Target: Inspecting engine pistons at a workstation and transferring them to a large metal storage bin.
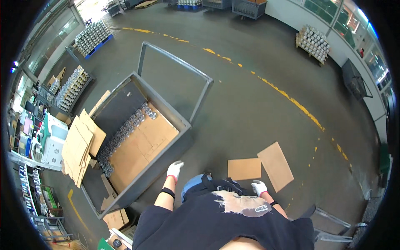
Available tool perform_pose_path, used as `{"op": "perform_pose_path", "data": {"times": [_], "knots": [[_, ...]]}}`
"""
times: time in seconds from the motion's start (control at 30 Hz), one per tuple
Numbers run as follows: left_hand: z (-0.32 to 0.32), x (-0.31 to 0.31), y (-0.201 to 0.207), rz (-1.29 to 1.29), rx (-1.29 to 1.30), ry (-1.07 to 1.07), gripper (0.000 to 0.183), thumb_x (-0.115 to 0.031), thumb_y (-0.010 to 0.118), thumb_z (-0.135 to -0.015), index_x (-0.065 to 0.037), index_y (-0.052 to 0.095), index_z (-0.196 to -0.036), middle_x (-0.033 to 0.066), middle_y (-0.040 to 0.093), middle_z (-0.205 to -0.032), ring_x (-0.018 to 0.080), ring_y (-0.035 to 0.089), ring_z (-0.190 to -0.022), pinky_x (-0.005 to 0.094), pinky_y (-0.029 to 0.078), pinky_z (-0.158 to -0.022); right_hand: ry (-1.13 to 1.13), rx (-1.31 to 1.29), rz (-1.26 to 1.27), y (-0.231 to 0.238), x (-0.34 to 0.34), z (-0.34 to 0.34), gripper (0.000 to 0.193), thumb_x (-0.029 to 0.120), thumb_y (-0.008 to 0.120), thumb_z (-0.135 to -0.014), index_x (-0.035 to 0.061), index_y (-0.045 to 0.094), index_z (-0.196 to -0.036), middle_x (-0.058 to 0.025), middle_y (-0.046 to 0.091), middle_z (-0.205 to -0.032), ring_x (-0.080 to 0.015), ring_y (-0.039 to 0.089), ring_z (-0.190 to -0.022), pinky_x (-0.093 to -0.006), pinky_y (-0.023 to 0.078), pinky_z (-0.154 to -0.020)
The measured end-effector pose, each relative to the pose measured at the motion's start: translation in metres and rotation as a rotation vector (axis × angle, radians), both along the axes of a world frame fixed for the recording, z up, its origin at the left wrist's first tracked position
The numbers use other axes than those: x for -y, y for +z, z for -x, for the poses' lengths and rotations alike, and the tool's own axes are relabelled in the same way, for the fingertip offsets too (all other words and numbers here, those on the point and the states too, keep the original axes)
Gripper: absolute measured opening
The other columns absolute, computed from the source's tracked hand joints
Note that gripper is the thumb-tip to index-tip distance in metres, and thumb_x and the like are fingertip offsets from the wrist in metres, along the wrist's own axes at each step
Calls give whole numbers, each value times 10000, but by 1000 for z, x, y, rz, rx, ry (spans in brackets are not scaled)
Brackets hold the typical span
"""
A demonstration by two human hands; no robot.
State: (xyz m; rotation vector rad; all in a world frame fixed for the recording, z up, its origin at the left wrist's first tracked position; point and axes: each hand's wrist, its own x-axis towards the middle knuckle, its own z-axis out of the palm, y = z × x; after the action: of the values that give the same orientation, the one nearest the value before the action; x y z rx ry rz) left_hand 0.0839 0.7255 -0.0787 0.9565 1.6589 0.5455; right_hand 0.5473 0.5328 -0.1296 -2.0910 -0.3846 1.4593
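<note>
My left hand [175, 168], in a white glove, hangs beside the near right wall of a large grey metal cart [156, 155]. Its fingers are loosely stretched and nothing shows in them. On the other side of my body, my right hand [259, 187], gloved too, hangs low with loose fingers and no object visible in it. Two flat brown cardboard sheets, one [244, 168] squarish and one [276, 166] turned at an angle, lie on the floor by that hand. Inside the cart, shiny metal parts [125, 130] stand in rows along one side of a cardboard layer [143, 152].
Several cardboard sheets [79, 146] lean over the cart's left wall. Its tall handle frame [177, 59] rises at the far end. Stacked pallets [92, 37] and another loaded cart [73, 89] stand left; a pallet [312, 43] stands far right. Metal frame legs [333, 221] are behind my right.
</note>
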Motion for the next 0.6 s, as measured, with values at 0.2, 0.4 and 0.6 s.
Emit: {"op": "perform_pose_path", "data": {"times": [0.2, 0.4, 0.6], "knots": [[-94, -158, 95, -288, 263, 112, 655, -262, 696, -877, 33, 441, -1404, 190, 468, -1438, 268, 437, -1338, 348, 324, -1115, 711, 431, -81, -69, -36, -46, 426, 307, 666, -786, 40, 678, -1117, -190, 678, -1124, -336, 628, -1084, -384, 493, -931], [-172, -301, 148, -589, 148, 367, 766, -333, 605, -932, 11, 236, -1508, 190, 299, -1549, 280, 305, -1425, 367, 240, -1158, 1135, 327, 177, -177, -23, -90, 214, 219, 574, -799, 117, 729, -905, -153, 707, -985, -335, 686, -930, -458, 545, -803], [-213, -359, 118, -381, 238, 771, 567, -238, 695, -865, -41, 463, -1343, 26, 578, -789, 95, 523, -582, 277, 393, -456, 1332, 442, 151, -116, -227, -208, 220, 219, 591, -794, 159, 733, -951, -132, 707, -1021, -321, 688, -950, -444, 555, -818]]}}
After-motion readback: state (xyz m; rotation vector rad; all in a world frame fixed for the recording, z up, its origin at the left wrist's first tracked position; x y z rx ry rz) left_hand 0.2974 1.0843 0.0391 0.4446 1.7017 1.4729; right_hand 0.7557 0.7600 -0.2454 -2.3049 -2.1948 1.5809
